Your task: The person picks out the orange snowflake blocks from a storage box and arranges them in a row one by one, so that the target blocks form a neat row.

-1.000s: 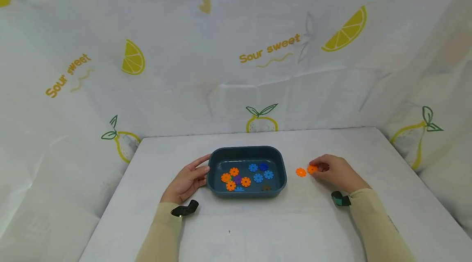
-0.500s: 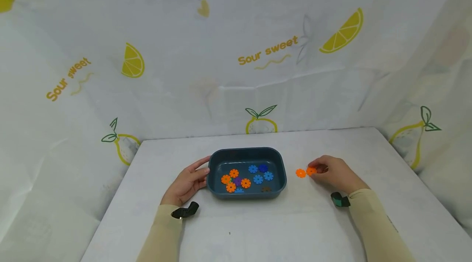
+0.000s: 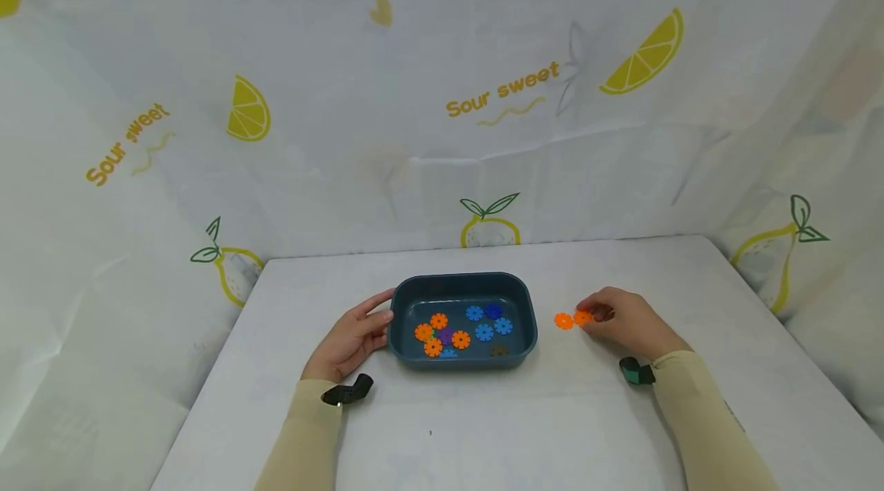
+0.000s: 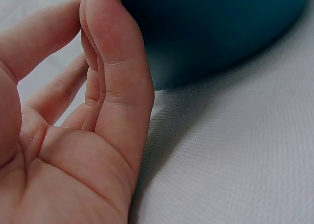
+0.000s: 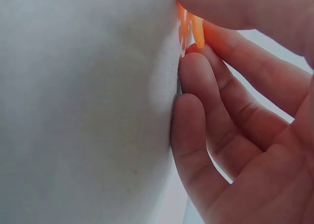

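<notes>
Right hand [image 3: 625, 322] pinches a thin orange gear disc [image 3: 583, 317] by its toothed rim, likely light, stiff, slippery plastic; left hand [image 3: 351, 337], fingers straight, steadies the blue tray [image 3: 461, 283].

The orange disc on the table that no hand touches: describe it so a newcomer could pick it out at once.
Start at the blue tray mid-table, then look right, toward the right hand. Two orange toothed discs lie on the bare table there. The free disc is the one nearer the tray; its neighbour, the pinched disc, sits at the hand's fingertips, and every other disc lies inside the tray.
</notes>
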`<state>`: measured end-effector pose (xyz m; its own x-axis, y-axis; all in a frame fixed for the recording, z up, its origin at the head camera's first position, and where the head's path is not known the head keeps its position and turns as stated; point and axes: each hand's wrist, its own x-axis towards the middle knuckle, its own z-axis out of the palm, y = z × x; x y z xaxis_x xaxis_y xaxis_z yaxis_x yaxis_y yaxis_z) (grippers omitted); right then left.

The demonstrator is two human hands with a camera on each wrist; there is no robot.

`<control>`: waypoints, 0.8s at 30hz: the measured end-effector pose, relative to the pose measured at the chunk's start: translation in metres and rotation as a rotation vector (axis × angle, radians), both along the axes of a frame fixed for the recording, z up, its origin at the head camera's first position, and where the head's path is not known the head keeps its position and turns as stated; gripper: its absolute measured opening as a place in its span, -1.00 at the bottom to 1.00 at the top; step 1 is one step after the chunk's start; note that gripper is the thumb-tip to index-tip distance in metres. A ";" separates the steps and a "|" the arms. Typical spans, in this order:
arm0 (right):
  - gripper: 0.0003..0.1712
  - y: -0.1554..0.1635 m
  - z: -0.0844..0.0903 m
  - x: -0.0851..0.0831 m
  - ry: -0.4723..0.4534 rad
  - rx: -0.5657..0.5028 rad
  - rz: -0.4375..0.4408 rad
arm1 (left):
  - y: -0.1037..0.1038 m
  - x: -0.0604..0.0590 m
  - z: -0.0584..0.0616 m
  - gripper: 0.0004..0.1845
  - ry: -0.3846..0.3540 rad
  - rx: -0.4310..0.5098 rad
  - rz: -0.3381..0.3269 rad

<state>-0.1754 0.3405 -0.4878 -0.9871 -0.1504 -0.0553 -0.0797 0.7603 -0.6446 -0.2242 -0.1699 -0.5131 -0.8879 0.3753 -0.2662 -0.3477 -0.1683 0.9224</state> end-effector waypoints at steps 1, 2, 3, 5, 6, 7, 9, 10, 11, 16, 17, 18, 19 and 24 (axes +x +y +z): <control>-0.66 -0.001 0.000 -0.001 -0.001 0.001 0.003 | -0.001 0.000 0.000 -0.34 0.000 0.004 0.000; -0.65 -0.001 0.001 -0.002 0.002 0.003 0.007 | -0.002 0.000 -0.001 -0.34 0.001 0.006 0.002; -0.65 -0.001 0.002 -0.003 0.003 0.007 0.005 | -0.002 0.000 -0.001 -0.34 0.003 0.007 0.003; -0.63 -0.001 0.003 -0.004 0.010 0.008 0.011 | -0.002 0.000 -0.003 -0.34 0.012 0.007 0.003; -0.62 -0.001 0.003 -0.004 0.016 0.010 0.014 | -0.002 0.000 -0.003 -0.34 0.020 0.000 0.002; -0.61 0.000 0.004 -0.004 0.020 0.009 0.013 | -0.001 -0.001 -0.004 -0.35 0.026 -0.007 -0.001; -0.59 0.000 0.008 -0.004 0.020 0.007 0.019 | 0.001 -0.002 -0.005 -0.34 0.039 -0.019 -0.011; -0.57 -0.001 0.012 -0.005 0.019 0.010 0.025 | 0.001 -0.003 -0.006 -0.34 0.043 -0.020 -0.016; -0.56 -0.003 0.016 -0.008 0.019 0.012 0.036 | 0.002 -0.004 -0.007 -0.34 0.045 -0.021 -0.020; -0.57 -0.027 0.047 -0.031 0.051 0.034 0.130 | 0.000 -0.005 -0.008 -0.33 0.038 -0.010 -0.011; -0.60 -0.034 0.053 -0.036 0.059 0.032 0.155 | 0.000 -0.004 -0.008 -0.33 0.038 -0.011 -0.009; -0.62 -0.041 0.059 -0.041 0.069 0.028 0.181 | 0.000 -0.004 -0.007 -0.33 0.039 -0.012 -0.008; -0.62 -0.049 0.066 -0.046 0.068 0.015 0.211 | 0.000 -0.003 -0.006 -0.34 0.040 -0.013 -0.009; -0.66 -0.093 0.086 -0.068 0.015 -0.040 0.370 | 0.001 -0.002 -0.003 -0.35 0.044 -0.014 -0.011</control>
<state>-0.2430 0.2471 -0.4016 -0.8660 -0.4993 -0.0277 -0.3545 0.6521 -0.6702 -0.2264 -0.1687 -0.5162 -0.8949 0.3813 -0.2320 -0.3082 -0.1519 0.9391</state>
